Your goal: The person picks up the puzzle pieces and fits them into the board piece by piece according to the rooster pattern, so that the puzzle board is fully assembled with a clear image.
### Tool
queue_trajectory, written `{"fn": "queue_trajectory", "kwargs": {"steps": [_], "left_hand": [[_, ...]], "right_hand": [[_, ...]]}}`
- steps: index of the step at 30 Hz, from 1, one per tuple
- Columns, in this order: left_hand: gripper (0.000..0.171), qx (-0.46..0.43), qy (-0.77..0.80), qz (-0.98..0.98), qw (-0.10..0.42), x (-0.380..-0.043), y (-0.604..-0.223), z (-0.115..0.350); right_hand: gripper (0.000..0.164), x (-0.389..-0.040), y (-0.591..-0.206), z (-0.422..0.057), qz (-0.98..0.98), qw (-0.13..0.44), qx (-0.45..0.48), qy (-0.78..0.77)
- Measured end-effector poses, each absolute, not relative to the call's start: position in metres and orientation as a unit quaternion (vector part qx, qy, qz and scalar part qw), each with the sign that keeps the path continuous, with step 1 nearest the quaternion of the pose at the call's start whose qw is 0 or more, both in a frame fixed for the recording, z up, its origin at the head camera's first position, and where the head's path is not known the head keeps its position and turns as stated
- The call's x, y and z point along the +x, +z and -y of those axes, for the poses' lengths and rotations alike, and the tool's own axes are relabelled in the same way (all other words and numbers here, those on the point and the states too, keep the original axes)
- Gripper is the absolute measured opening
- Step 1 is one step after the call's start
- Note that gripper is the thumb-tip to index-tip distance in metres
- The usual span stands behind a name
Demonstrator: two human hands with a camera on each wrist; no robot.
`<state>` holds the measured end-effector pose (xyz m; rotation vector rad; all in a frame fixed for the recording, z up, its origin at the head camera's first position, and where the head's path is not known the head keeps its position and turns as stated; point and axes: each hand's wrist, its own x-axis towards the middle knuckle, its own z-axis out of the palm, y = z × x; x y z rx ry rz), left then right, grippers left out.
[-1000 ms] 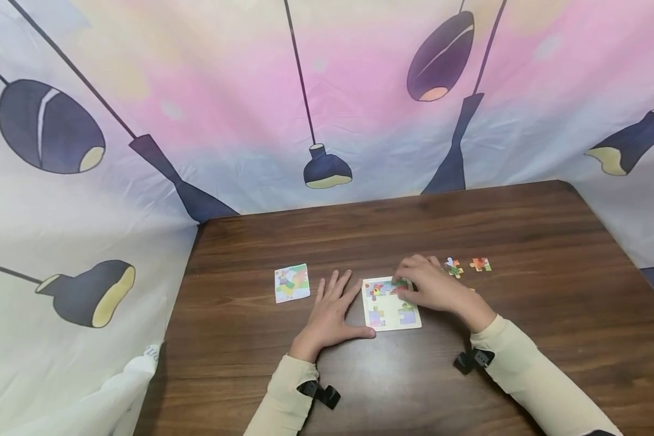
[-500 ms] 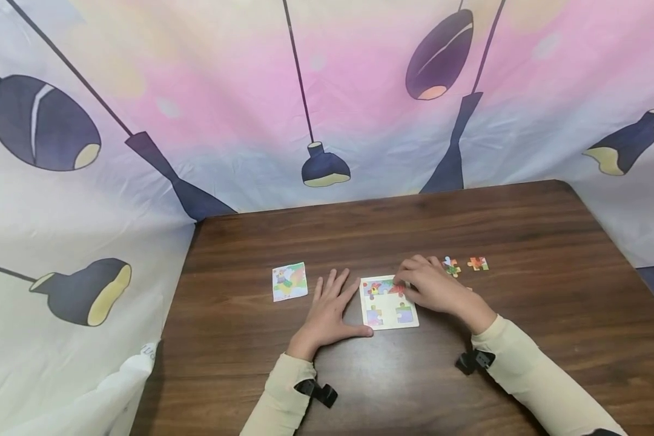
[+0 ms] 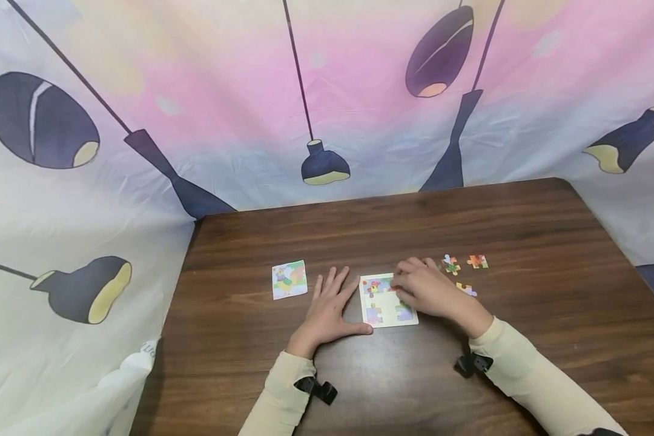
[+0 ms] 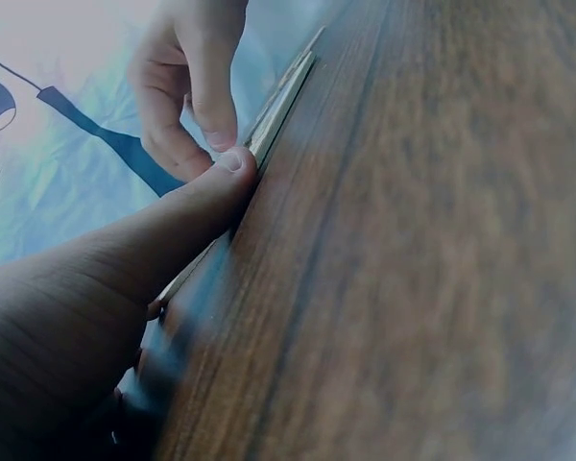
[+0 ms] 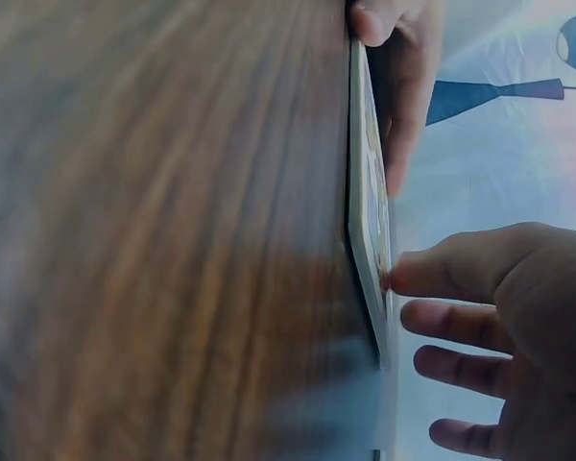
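A square pale puzzle board [image 3: 390,303] lies flat on the table, with colourful pieces in its top row and two lower corners; its middle is bare. My left hand [image 3: 327,315] rests beside it with fingers spread, the thumb at its lower left corner and the index finger near its upper left. Over the upper right corner, my right hand [image 3: 427,290] bends its fingers down and pinches a reddish puzzle piece [image 5: 385,279] at the board's surface. Most of that piece is hidden by the fingers. In the right wrist view, the thumb [image 5: 451,269] touches its edge.
Loose puzzle pieces lie right of the board: a green-and-blue one [image 3: 451,264], a red-orange one [image 3: 477,261] and a yellow-and-purple one [image 3: 465,289]. A square picture card [image 3: 289,280] lies to the left. A printed cloth [image 3: 327,91] hangs behind the brown table [image 3: 240,242].
My right hand has shifted slightly left and its fingers now cover more of the upper right piece. The yellow-and-purple loose piece shows more fully. My left hand stays in place.
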<state>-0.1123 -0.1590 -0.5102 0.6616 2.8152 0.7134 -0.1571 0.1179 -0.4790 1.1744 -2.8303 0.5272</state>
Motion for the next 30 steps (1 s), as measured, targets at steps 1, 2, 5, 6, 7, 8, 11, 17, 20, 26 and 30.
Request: {"fn": "queue_trajectory", "kwargs": {"steps": [1, 2, 5, 6, 7, 8, 11, 17, 20, 26, 30], "left_hand": [[0.111, 0.221, 0.238, -0.942, 0.082, -0.113, -0.510, 0.159], [0.111, 0.222, 0.235, -0.943, 0.085, -0.114, -0.508, 0.159], [0.111, 0.220, 0.237, -0.942, 0.085, -0.113, -0.507, 0.159], [0.111, 0.221, 0.238, -0.942, 0.085, -0.113, -0.507, 0.159], [0.111, 0.221, 0.239, -0.942, 0.086, -0.112, -0.507, 0.159], [0.111, 0.221, 0.239, -0.942, 0.085, -0.112, -0.508, 0.160], [0.111, 0.220, 0.242, -0.941, 0.081, -0.111, -0.509, 0.160], [0.112, 0.223, 0.244, -0.940, 0.078, -0.112, -0.512, 0.159], [0.112, 0.224, 0.243, -0.941, 0.074, -0.113, -0.513, 0.158], [0.112, 0.221, 0.242, -0.942, 0.073, -0.114, -0.511, 0.158], [0.112, 0.222, 0.237, -0.943, 0.076, -0.113, -0.511, 0.159]], "right_hand": [[0.014, -0.157, -0.479, -0.118, 0.910, 0.018, 0.377, 0.172], [0.015, -0.157, -0.478, -0.117, 0.908, 0.022, 0.378, 0.178], [0.018, -0.155, -0.478, -0.115, 0.903, 0.021, 0.384, 0.191], [0.018, -0.154, -0.478, -0.115, 0.902, 0.019, 0.388, 0.191], [0.019, -0.153, -0.478, -0.115, 0.900, 0.016, 0.392, 0.192], [0.020, -0.153, -0.478, -0.115, 0.898, 0.016, 0.394, 0.197], [0.022, -0.155, -0.480, -0.120, 0.892, 0.023, 0.388, 0.229], [0.025, -0.163, -0.481, -0.154, 0.906, 0.051, 0.327, 0.266], [0.028, -0.167, -0.480, -0.175, 0.921, 0.045, 0.287, 0.261], [0.035, -0.172, -0.479, -0.199, 0.935, 0.019, 0.251, 0.252], [0.037, -0.174, -0.481, -0.206, 0.941, 0.004, 0.239, 0.241]]}}
